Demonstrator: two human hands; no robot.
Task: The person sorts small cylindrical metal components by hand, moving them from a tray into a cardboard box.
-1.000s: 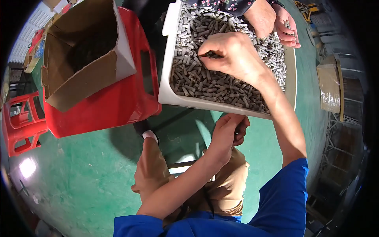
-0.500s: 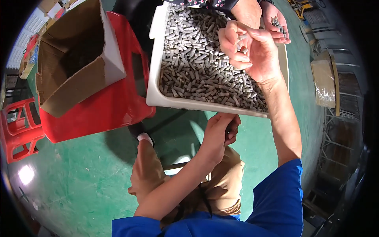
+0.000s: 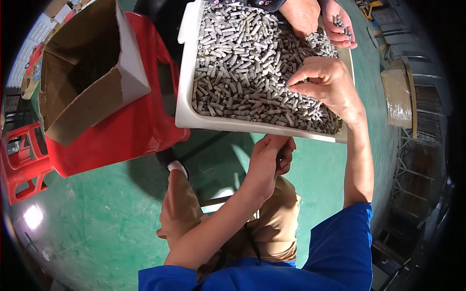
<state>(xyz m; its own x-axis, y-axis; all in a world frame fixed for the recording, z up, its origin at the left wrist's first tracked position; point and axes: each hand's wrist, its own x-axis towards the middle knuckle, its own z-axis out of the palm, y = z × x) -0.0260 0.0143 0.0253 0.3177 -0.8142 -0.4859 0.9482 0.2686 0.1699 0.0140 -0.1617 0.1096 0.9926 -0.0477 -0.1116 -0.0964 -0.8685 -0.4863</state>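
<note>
A white plastic tray (image 3: 233,125) holds a mass of short grey tube-like pieces (image 3: 233,63). Over its right part my right hand (image 3: 330,85) points down, thumb and forefinger brought together just above the pieces. Whatever lies between those fingertips blends with the pieces behind. My left hand (image 3: 269,162) is just below the tray's front edge, its fingers curled in; their inside is hidden. Across the tray, another person's hand (image 3: 302,17) reaches into the pieces, and that person's other hand (image 3: 338,29) cups several of them at the far right corner.
To the left, an open cardboard box (image 3: 92,104) with a dark inside stands on a red plastic stool (image 3: 116,150). A second red stool (image 3: 24,162) is farther left. Wrapped goods (image 3: 398,94) and racks line the right side of the green floor (image 3: 111,218).
My right hand has turned from palm-up, with pieces in its fingers, to a downward pinch lower over the tray. The tray sits slightly farther left in view. My left hand has hardly moved.
</note>
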